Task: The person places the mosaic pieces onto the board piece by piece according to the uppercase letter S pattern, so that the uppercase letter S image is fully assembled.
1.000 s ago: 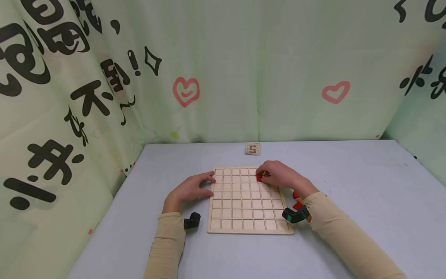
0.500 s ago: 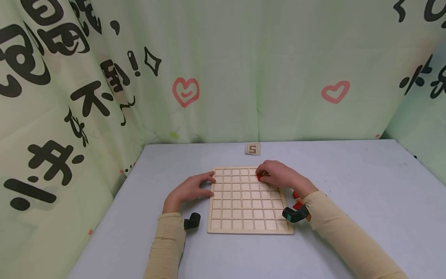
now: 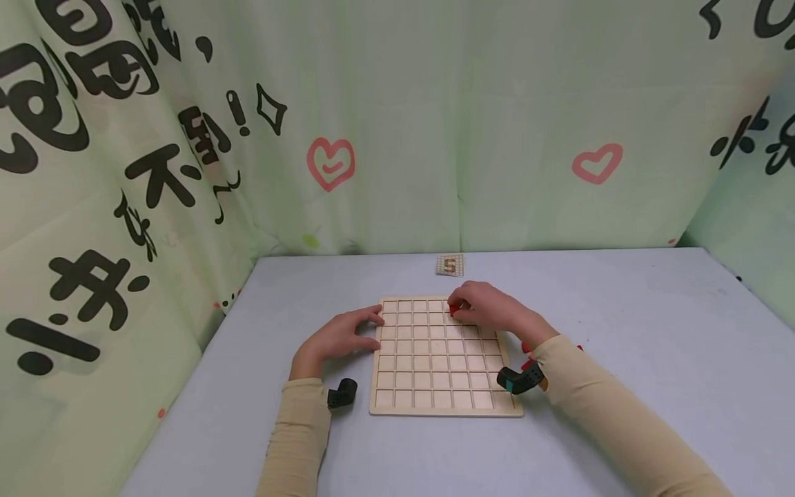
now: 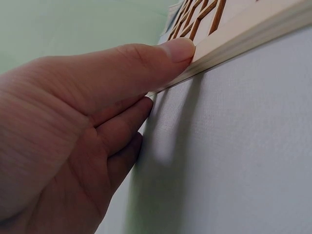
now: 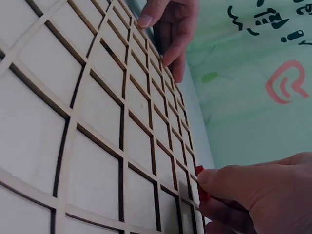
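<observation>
A square wooden grid board (image 3: 428, 360) lies flat on the table. At its left edge my left hand (image 3: 338, 336) rests with thumb and fingertips against the frame; the left wrist view shows the thumb (image 4: 179, 49) on the wooden rim. Over the far part of the board, right of centre, my right hand (image 3: 487, 306) pinches a small red piece (image 3: 453, 310) between thumb and fingers. In the right wrist view the red piece (image 5: 199, 170) sits close over the grid's edge, mostly covered by the thumb and fingers.
Several red pieces (image 3: 527, 363) lie right of the board, partly hidden by the right forearm. A small card with a printed grid (image 3: 450, 265) lies beyond the board. Black wrist cameras (image 3: 342, 393) are worn on both wrists. A printed green curtain (image 3: 397, 138) stands behind the table.
My right hand has shifted slightly left and away along the board's far rows, carrying the red piece, which tilted on the way. My left hand has stayed at the left edge.
</observation>
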Tool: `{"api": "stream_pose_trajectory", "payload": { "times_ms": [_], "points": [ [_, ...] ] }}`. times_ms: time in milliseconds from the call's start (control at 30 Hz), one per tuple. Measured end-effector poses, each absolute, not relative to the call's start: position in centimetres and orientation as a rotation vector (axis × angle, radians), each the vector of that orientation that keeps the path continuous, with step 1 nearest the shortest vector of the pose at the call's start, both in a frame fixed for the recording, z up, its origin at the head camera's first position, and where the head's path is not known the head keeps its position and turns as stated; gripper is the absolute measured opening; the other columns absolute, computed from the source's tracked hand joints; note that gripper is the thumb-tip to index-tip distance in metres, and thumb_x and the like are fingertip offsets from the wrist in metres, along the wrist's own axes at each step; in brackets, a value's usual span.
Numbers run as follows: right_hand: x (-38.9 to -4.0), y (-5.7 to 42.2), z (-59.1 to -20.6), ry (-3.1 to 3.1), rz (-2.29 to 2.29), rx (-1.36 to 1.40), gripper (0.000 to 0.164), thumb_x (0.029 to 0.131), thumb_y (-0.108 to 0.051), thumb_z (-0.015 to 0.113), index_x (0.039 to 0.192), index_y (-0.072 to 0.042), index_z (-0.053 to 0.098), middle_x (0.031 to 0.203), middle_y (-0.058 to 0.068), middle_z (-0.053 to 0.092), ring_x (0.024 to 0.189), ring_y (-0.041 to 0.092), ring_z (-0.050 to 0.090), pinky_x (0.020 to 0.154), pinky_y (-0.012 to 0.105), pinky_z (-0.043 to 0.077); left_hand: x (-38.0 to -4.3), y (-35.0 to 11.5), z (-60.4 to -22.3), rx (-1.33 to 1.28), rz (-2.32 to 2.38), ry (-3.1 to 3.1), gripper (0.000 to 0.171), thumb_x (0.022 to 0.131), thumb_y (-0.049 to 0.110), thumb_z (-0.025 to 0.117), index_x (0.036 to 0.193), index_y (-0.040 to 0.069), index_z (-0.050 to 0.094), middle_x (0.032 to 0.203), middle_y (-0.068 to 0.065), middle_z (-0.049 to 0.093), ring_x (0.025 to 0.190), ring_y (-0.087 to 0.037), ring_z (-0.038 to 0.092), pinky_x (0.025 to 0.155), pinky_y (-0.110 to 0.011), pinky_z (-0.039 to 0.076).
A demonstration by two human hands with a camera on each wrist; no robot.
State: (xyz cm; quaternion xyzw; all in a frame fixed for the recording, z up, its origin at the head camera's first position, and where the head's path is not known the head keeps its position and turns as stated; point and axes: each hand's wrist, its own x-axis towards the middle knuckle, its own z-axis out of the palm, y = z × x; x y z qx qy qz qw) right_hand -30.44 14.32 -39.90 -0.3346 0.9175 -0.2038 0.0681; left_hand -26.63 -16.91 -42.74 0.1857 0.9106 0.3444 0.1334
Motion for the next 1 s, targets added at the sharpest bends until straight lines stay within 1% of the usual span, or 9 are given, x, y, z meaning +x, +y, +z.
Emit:
{"api": "stream_pose_trajectory", "payload": {
  "times_ms": [267,733,867,1000],
  "points": [
    [-30.3,13.2,-40.7,2.81,-0.482,-1.024,0.013,0.093,-0.011,0.071,0.104,-0.003,0.072,0.093,0.007,0.068,0.084,0.017,0.059,0.077,0.034,0.054,-26.6,-16.8,-42.9,0.534,0.996,2.655,0.034,0.088,0.015,0.077,0.119,0.01,0.066,0.159,-0.006,0.042,0.149,-0.029,0.036,0.121,-0.046,0.032],
    [-29.9,13.3,-41.0,2.84,-0.609,-0.945,0.013,0.091,-0.014,0.073,0.1,-0.004,0.071,0.092,0.006,0.069,0.082,0.017,0.06,0.076,0.035,0.054,-26.6,-16.7,-42.9,0.514,1.007,2.652,0.035,0.088,0.015,0.076,0.121,0.01,0.067,0.159,-0.006,0.042,0.15,-0.029,0.034,0.122,-0.046,0.031],
    [-29.6,14.0,-40.8,2.844,-0.659,-0.859,0.019,0.093,-0.016,0.071,0.106,-0.002,0.071,0.095,0.007,0.07,0.084,0.018,0.06,0.078,0.036,0.055,-26.6,-16.7,-42.9,0.528,1.004,2.644,0.035,0.089,0.016,0.076,0.122,0.01,0.066,0.16,-0.006,0.041,0.15,-0.029,0.034,0.122,-0.046,0.031],
    [-29.0,15.5,-40.1,2.834,-0.715,-0.709,0.029,0.095,-0.019,0.068,0.117,0.0,0.069,0.104,0.01,0.07,0.091,0.021,0.062,0.083,0.04,0.056,-26.6,-16.8,-42.9,0.526,0.991,2.648,0.036,0.089,0.016,0.076,0.122,0.011,0.066,0.16,-0.005,0.041,0.15,-0.029,0.034,0.122,-0.046,0.031]
  ]
}}
